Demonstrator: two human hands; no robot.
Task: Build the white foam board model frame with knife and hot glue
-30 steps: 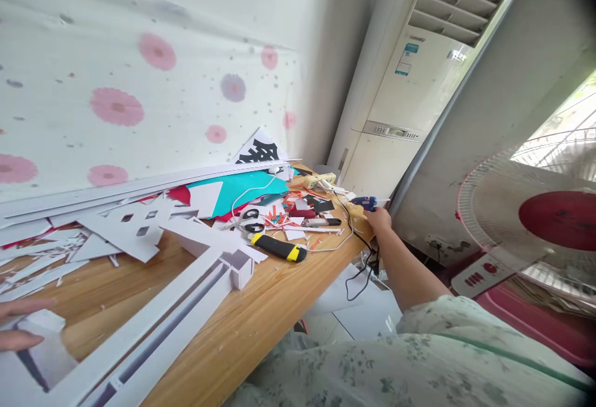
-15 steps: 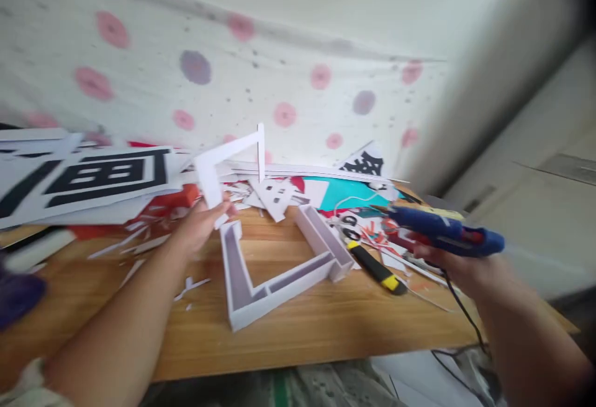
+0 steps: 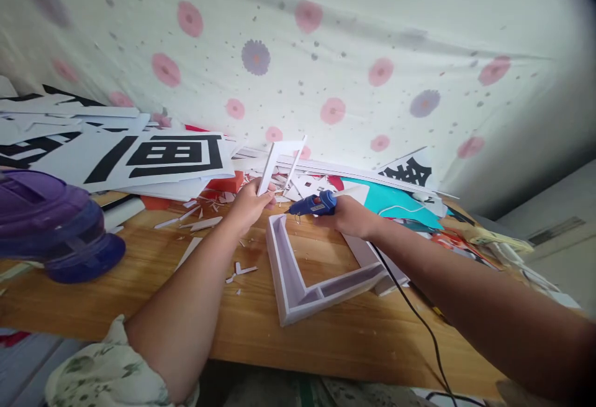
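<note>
At the picture's centre, our right hand (image 3: 351, 216) is grasping a blue glue gun (image 3: 316, 204), its nozzle pointing left. Our left hand (image 3: 251, 207), left of it, is pinching a bent white strip (image 3: 269, 171). A hollow white form (image 3: 275, 273) is lying lower centre on the wooden table (image 3: 326, 348).

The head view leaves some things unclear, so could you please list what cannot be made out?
Glue gun: head view, handle covered by the right hand.
White frame: head view, same hand hides its right side's far end.
Purple object: head view, cut off by the left edge.
Black cord: head view, lower end cut off by the bottom edge.
Nozzle tip: head view, too small for detail.
</note>
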